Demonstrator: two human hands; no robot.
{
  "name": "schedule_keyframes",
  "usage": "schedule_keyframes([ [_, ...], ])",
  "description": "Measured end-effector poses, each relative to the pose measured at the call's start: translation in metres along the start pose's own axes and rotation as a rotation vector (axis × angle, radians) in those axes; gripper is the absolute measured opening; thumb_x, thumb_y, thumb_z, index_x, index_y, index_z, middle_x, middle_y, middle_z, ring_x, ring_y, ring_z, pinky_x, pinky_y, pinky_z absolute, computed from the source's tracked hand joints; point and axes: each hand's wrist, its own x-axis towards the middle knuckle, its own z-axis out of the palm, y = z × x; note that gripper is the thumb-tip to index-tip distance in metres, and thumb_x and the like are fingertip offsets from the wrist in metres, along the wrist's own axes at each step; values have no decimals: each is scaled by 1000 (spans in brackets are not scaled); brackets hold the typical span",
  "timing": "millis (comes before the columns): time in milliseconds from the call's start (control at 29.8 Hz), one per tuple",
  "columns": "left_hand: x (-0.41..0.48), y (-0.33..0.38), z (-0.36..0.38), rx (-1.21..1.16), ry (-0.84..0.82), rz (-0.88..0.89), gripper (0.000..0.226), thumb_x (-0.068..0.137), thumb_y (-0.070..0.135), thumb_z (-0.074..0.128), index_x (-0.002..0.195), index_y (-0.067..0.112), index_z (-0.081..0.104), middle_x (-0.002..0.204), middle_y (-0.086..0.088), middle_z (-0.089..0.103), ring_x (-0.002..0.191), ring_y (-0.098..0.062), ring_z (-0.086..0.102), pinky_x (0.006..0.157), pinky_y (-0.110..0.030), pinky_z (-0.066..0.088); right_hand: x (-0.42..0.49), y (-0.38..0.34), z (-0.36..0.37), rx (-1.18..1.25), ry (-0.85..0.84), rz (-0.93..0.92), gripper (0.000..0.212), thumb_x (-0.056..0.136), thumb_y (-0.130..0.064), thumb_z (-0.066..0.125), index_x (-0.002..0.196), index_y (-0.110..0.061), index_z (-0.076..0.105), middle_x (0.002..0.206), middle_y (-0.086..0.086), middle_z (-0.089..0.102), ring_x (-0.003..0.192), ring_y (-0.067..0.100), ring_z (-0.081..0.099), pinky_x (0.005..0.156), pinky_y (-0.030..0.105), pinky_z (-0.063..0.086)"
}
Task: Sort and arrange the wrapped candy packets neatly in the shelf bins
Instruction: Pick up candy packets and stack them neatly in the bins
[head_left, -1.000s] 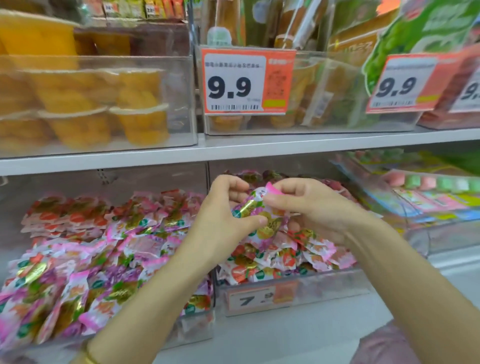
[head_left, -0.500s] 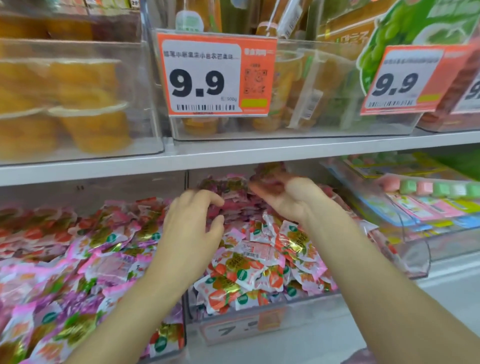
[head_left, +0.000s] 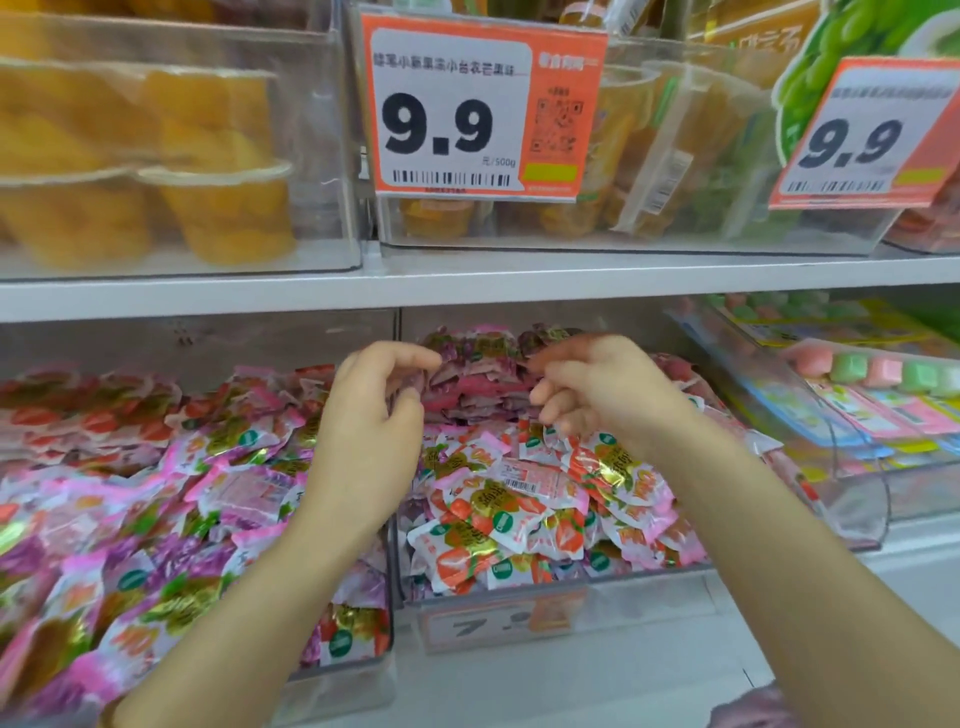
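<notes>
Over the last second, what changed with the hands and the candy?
A second ago both hands pinched one pink-and-gold packet together. It has been let go: the left hand and right hand now hover apart with loosely curled, empty fingers, farther back over the middle bin, near the purple packets. The left bin's heap and price tags look unchanged.

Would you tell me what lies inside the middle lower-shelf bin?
In the bin, strawberry packets fill the front; darker pink packets are stacked behind. The left hand and right hand hide part of them.
</notes>
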Motion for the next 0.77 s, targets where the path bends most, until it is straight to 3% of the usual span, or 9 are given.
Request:
schedule_keyframes([
  [67,-2,-3,-6,-11,15,-12,46,88,-7,42,91,37,55,114,4,55,101,6,52,83,0,37,-7,3,15,-430,-77,-218,21,96,-12,48,112,-10,62,91,7,68,71,13,62,61,26,53],
  [134,-5,-6,-11,5,23,-27,43,87,-6,43,93,34,57,113,4,55,103,3,52,84,-3,38,-7,12,33,-852,-211,-373,38,93,-39,51,126,-20,56,115,3,64,99,15,59,84,33,50],
  [235,-12,-9,-15,6,6,-57,38,88,-4,44,95,31,58,114,4,55,102,6,51,81,0,38,-2,27,51,-1168,-366,-356,68,85,-67,43,139,-25,41,129,5,55,120,25,47,97,44,42],
  [402,-20,-9,-21,-13,-32,-86,35,92,3,46,92,37,55,116,8,53,85,10,55,68,-4,41,-4,26,36,-1076,-437,-346,70,81,-55,61,140,-22,39,132,1,46,117,17,49,98,36,42],
  [503,-22,-8,-22,-29,-70,-90,35,92,5,46,91,39,53,114,7,51,68,-1,52,60,-12,40,-10,25,29,-1072,-411,-376,74,80,-50,66,142,-21,37,126,-1,44,116,14,45,92,24,38],
  [570,-24,-7,-22,-42,-82,-81,37,92,4,46,89,40,52,113,7,51,64,-1,46,60,-13,39,-12,24,27,-1083,-385,-407,67,79,-48,67,136,-20,45,118,-4,46,112,12,43,84,20,34],
  [670,-24,-5,-22,-51,-97,-83,37,92,4,46,89,40,51,106,5,51,57,0,42,53,-9,36,-16,22,25,-1103,-339,-488,55,78,-48,68,123,-18,56,103,-10,44,107,10,42,84,22,35],
  [771,-23,-4,-20,-50,-100,-71,35,92,5,47,89,40,51,112,7,51,59,1,45,52,-10,37,-19,25,21,-1063,-266,-524,47,79,-45,67,118,-19,57,100,-14,43,102,7,46,79,21,35],
])
